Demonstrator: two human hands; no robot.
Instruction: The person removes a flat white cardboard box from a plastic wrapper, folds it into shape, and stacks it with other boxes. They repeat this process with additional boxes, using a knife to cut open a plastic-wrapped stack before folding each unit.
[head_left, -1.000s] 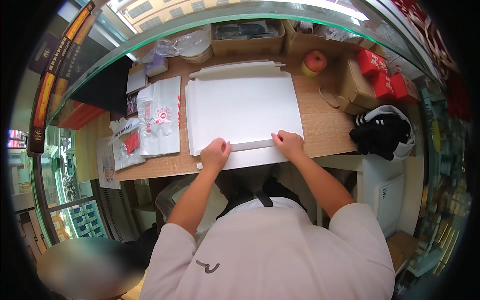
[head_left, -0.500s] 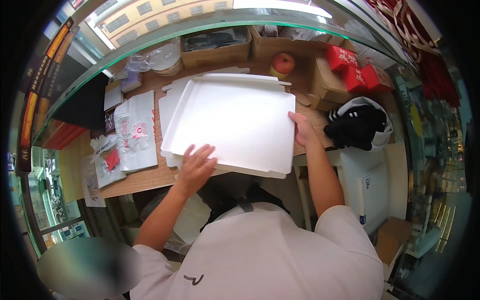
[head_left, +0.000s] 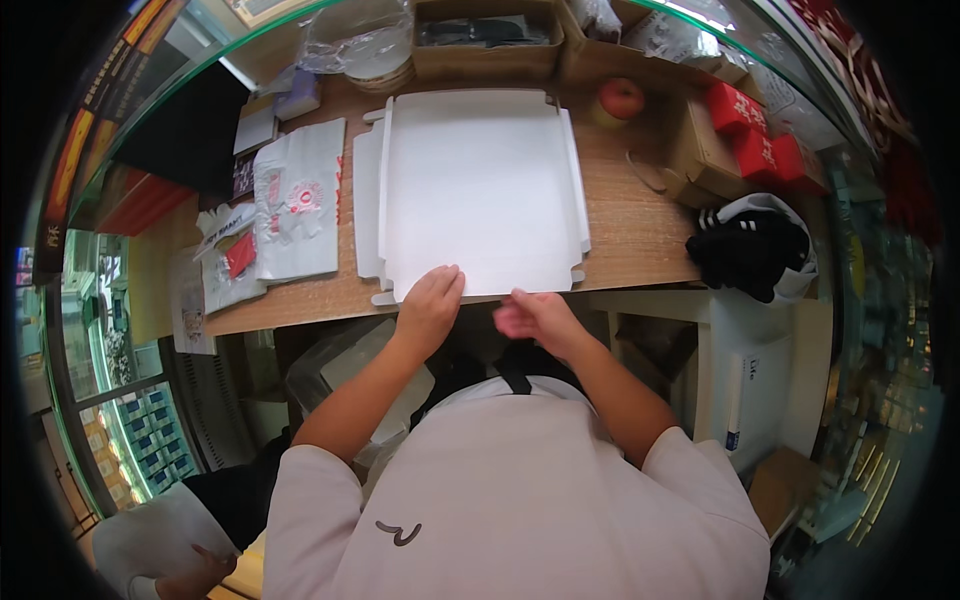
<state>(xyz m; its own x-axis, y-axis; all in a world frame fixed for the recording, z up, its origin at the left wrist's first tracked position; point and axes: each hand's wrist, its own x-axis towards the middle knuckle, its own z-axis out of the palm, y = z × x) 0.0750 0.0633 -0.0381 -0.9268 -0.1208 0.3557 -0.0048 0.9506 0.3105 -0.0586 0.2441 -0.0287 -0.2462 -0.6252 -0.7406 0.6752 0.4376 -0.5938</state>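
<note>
A white cardboard box blank [head_left: 480, 190] lies on the desk in front of me, its short side toward me and its side flaps creased along the edges. A second white cardboard sheet [head_left: 368, 205] sticks out from under it on the left. My left hand [head_left: 430, 308] rests at the blank's near edge, fingers close together and bent over the front flap. Beside it, my right hand [head_left: 540, 320] is at the same edge, one fingertip by the cardboard. The other fingers of that hand are curled and blurred, so its grip is unclear.
White plastic bags [head_left: 300, 200] lie to the left. Open cartons [head_left: 488, 62] line the back, with an apple [head_left: 620, 98] nearby. Red boxes [head_left: 752, 150] and a black-and-white cloth item [head_left: 750, 245] are at the right. A person's arm [head_left: 195, 575] shows at lower left.
The blank has turned from a slant to nearly straight and come down onto the desk. My right hand has left its right side for the near edge; my left hand's spread fingers have closed in.
</note>
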